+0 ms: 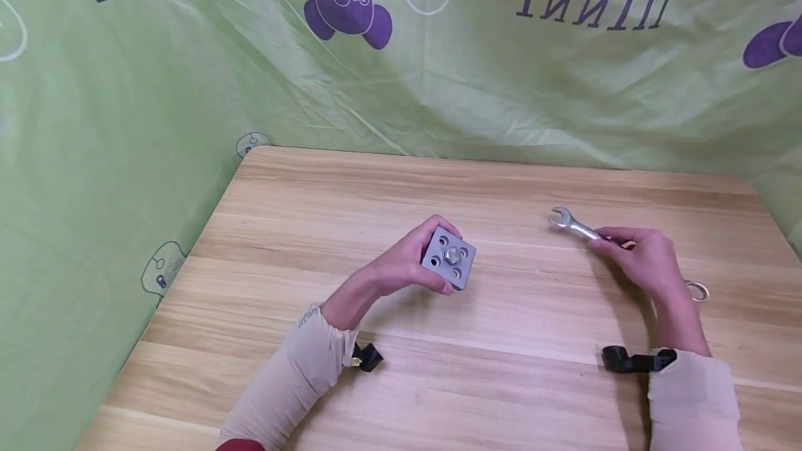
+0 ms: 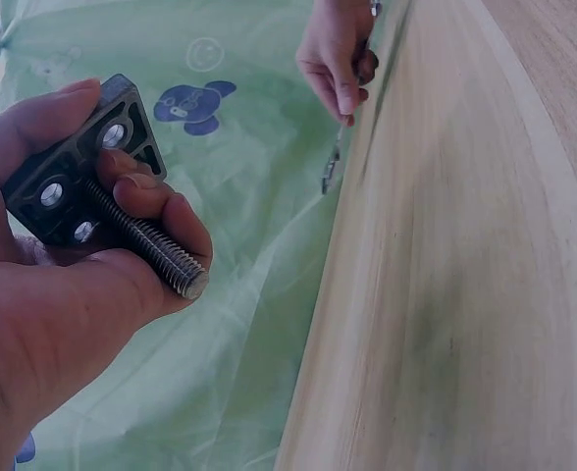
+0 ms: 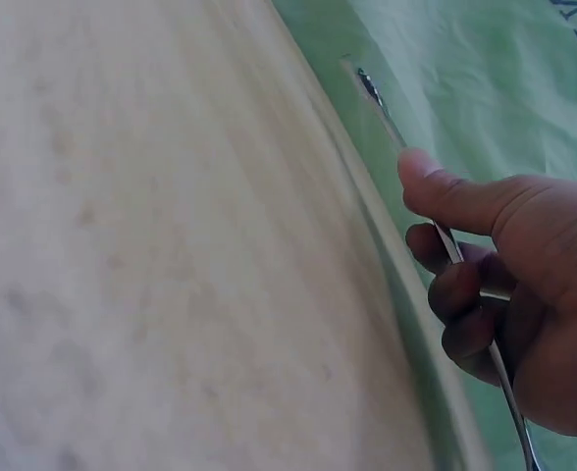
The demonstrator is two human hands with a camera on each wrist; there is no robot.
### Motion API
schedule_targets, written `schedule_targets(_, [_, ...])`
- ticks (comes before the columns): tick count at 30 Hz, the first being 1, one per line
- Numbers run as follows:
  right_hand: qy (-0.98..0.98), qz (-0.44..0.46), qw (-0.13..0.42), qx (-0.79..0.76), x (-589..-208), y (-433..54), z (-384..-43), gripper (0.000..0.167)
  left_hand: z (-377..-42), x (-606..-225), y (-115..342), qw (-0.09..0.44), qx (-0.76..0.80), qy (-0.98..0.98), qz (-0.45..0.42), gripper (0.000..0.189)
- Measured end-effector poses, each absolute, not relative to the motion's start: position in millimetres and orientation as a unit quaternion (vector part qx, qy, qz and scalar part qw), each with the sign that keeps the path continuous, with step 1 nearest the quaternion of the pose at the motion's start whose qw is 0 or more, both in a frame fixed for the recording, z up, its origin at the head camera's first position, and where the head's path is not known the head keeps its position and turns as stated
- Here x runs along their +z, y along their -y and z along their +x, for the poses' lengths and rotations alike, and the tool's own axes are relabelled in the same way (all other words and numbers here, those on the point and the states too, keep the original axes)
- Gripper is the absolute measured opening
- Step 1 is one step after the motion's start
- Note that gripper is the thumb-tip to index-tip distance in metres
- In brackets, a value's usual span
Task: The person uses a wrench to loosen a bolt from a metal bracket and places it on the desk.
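Note:
My left hand (image 1: 401, 263) grips a square grey mounting plate (image 1: 443, 273) with a hole near each corner. A hex bolt (image 1: 453, 256) passes through its middle, head facing up in the head view. From the underside, the left wrist view shows the long threaded shank (image 2: 166, 257) with fingers curled beside it. To the right, my right hand (image 1: 651, 263) holds a silver combination wrench (image 1: 579, 228) along its shaft, the open jaw pointing left and away. Its ring end (image 1: 697, 291) sticks out behind the wrist. Plate and wrench are well apart, both raised over the table.
Beneath both hands lies a wood-grain table (image 1: 501, 381). A green printed curtain (image 1: 438, 103) hangs along its back and left edges. Black straps with camera mounts (image 1: 635, 360) sit at the wrists, over beige sleeves (image 1: 692, 395).

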State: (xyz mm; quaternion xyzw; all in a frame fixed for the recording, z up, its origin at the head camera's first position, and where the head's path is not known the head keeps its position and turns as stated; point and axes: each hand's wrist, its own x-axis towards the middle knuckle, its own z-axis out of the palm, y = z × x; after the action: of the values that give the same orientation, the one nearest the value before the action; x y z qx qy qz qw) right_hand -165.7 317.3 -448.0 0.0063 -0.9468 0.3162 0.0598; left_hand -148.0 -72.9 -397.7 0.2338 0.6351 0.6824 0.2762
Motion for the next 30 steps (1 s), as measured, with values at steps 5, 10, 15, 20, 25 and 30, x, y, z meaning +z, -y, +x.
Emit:
schedule_targets(5, [0.955,0.004,0.072,0.289,-455.5,-323.4,-166.6,0.035,-149.3,-399.3,73.9,0.275,0.68,-0.64,0.231,0.066])
schedule_targets(10, [0.963,-0.004,0.081,0.257,-456.9,-327.9,-166.5,0.036,-150.1,-399.9,74.6,0.274,0.68,-0.642,0.227,0.066])
schedule_targets(15, [0.967,-0.01,0.086,0.239,-456.8,-328.5,-167.3,0.038,-150.2,-400.3,73.9,0.277,0.68,-0.639,0.227,0.065])
schedule_targets(20, [0.969,-0.001,0.091,0.227,-458.6,-329.4,-167.8,0.038,-150.8,-400.4,73.8,0.275,0.68,-0.64,0.227,0.065])
schedule_targets(25, [0.975,0.001,0.078,0.207,-457.7,-335.3,-165.3,0.038,-151.8,-401.2,73.3,0.274,0.678,-0.642,0.229,0.065])
schedule_targets(30, [0.981,-0.008,0.057,0.184,-455.2,-339.5,-164.4,0.042,-153.1,-402.4,72.3,0.276,0.68,-0.64,0.228,0.065])
